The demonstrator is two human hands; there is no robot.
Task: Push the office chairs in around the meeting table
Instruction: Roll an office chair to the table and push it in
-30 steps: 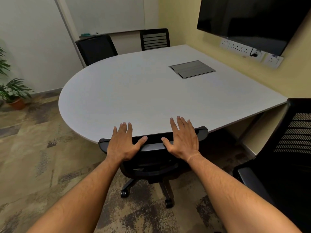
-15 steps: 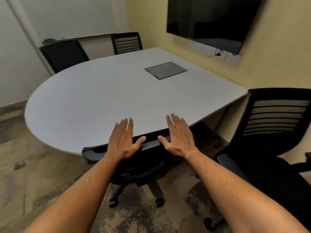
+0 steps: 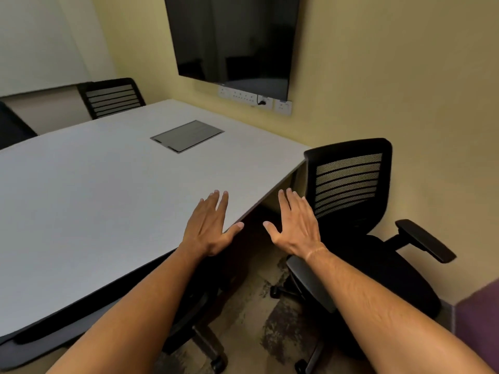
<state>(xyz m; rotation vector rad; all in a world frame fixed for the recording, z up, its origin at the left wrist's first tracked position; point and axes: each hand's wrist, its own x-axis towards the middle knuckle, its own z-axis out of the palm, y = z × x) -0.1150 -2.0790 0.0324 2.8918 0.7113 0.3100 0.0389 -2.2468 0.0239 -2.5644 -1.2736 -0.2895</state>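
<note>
The grey meeting table [image 3: 81, 201] fills the left half of the view. A black office chair [image 3: 189, 317] is tucked under its near edge, below my left forearm. My left hand [image 3: 209, 225] hovers over the table's edge, fingers spread, holding nothing. My right hand [image 3: 295, 224] is open in the air beside it, just left of a second black mesh-backed chair [image 3: 348, 182]. That chair stands off the table's right corner, turned away from the table, its armrest [image 3: 425, 240] sticking out to the right. Two more chairs, a mesh-backed one [image 3: 112, 97] and a dark one [image 3: 12, 128], stand at the far side.
A dark screen [image 3: 235, 39] hangs on the yellow wall above a row of sockets [image 3: 253, 99]. A grey cable hatch [image 3: 187, 136] is set into the tabletop. A purple upholstered edge [image 3: 478, 325] shows at the lower right. Patterned carpet lies between the two near chairs.
Both hands have come off the backrest of the near chair, which now sits under the table. The view has swung right, bringing the mesh-backed chair by the wall into fuller view.
</note>
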